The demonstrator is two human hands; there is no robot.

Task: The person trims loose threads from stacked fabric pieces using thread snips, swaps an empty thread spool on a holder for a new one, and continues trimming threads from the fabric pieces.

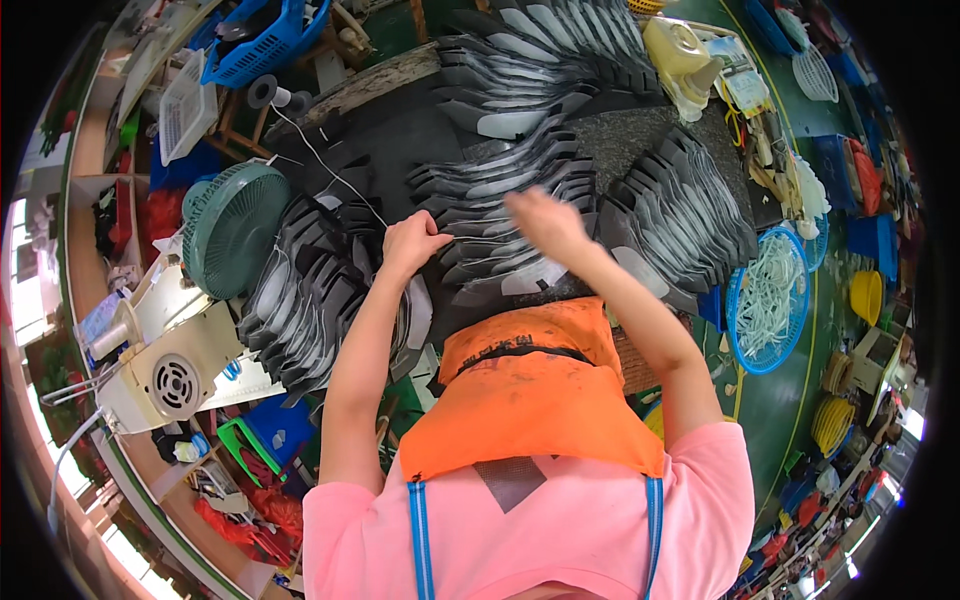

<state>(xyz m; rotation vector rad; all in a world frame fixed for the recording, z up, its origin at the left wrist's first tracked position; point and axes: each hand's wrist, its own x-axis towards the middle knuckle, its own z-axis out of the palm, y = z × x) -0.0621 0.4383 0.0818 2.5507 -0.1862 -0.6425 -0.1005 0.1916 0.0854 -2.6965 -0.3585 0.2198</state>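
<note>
Apparently midway, black-and-grey panels (pixel 490 187) lie fanned; the left hand (pixel 408 245) pinches white cord (pixel 345 183) uncut from its spool (pixel 281 97); blurred right hand (pixel 548 222), grip unclear.

Mid-frame we count one left hand (pixel 408 245) and one right hand (pixel 548 226); upper left, one spool (pixel 263 92), one thread (pixel 331 167), one white basket (pixel 187 112); left, one fan (pixel 238 232); around centre, at least four rows of dark pieces (pixel 522 188), individually uncountable.
</note>
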